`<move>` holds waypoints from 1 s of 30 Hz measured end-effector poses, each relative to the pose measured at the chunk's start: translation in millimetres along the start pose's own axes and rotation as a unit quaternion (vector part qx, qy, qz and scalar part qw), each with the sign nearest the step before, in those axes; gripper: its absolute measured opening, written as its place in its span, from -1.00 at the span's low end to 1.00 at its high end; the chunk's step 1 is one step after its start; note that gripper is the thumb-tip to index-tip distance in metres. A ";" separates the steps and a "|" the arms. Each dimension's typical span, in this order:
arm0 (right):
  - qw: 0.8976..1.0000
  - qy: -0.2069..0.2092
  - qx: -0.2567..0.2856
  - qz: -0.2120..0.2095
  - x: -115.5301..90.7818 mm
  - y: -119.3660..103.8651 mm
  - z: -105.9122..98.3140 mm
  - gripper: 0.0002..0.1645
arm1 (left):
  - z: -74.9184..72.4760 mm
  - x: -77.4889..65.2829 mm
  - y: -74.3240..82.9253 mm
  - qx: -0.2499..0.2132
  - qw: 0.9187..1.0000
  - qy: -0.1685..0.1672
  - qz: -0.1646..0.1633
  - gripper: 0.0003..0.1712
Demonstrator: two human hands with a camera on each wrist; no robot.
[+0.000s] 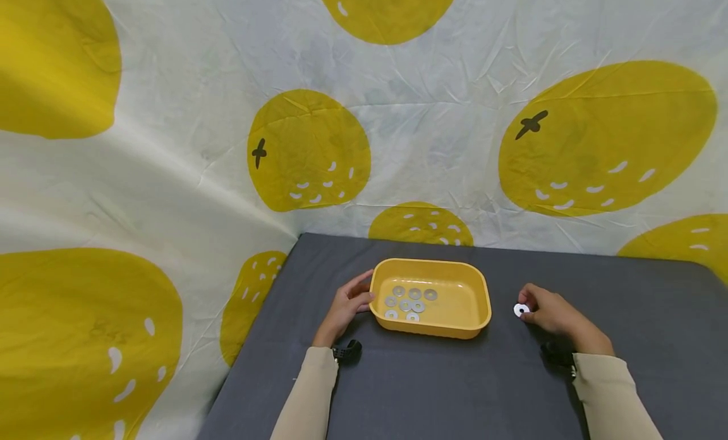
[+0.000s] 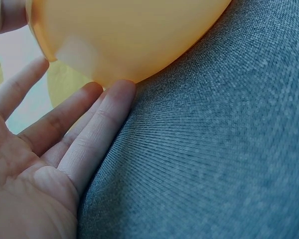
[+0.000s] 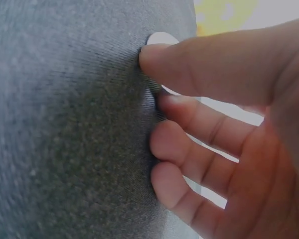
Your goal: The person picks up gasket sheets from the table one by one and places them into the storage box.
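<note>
A yellow plastic tray (image 1: pixel 429 329) stands on the dark grey cloth with several flat metal washers (image 1: pixel 415 294) lying toward its left side. My left hand (image 1: pixel 345 304) is at the tray's left end, fingers fairly straight and fingertips touching the outer wall (image 2: pixel 134 40). To the right of the tray, my right hand (image 1: pixel 548 310) pinches a washer (image 1: pixel 519 310) between thumb and fingers, low over the cloth. In the right wrist view the pale rim of that washer (image 3: pixel 162 38) shows past the thumb; the other fingers are bent near the cloth.
Grey cloth (image 1: pixel 432 389) covers the table top. A white fabric backdrop (image 1: pixel 421 143) with large yellow fruit shapes hangs behind the table and down its left side. Dark straps (image 1: pixel 347 351) with small cameras sit on both wrists.
</note>
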State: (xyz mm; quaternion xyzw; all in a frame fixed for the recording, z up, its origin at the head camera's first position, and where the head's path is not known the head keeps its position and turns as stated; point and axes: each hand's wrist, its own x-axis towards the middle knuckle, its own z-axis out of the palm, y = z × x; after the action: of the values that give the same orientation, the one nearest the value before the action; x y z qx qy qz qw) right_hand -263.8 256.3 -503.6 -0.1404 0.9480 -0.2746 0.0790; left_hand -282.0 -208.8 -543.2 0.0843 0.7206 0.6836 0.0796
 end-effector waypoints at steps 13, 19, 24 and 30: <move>1.000 -0.005 0.007 -0.022 -2.1 2.2 -1.8 -0.75 | -2.4 -0.1 -1.5 -0.017 1.000 -0.013 0.014 -0.33; 1.000 -0.002 0.015 -0.020 -4.2 1.1 -2.8 -0.72 | -1.9 0.0 -2.3 -0.015 1.000 -0.011 0.005 -0.36; 0.999 0.008 0.024 -0.025 -5.3 1.1 -3.1 -0.71 | -1.5 0.2 -3.5 -0.009 1.000 -0.011 0.008 -0.34; 0.999 0.031 0.030 -0.030 -3.9 1.7 -2.5 -0.64 | -1.2 0.4 -2.8 -0.005 1.000 -0.008 0.009 -0.34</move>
State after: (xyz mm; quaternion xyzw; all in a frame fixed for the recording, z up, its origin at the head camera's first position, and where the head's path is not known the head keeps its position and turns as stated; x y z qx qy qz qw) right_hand -261.0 260.1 -502.1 -0.1574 0.9366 -0.3097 0.0452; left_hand -282.7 -210.0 -545.9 0.0956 0.7160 0.6869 0.0798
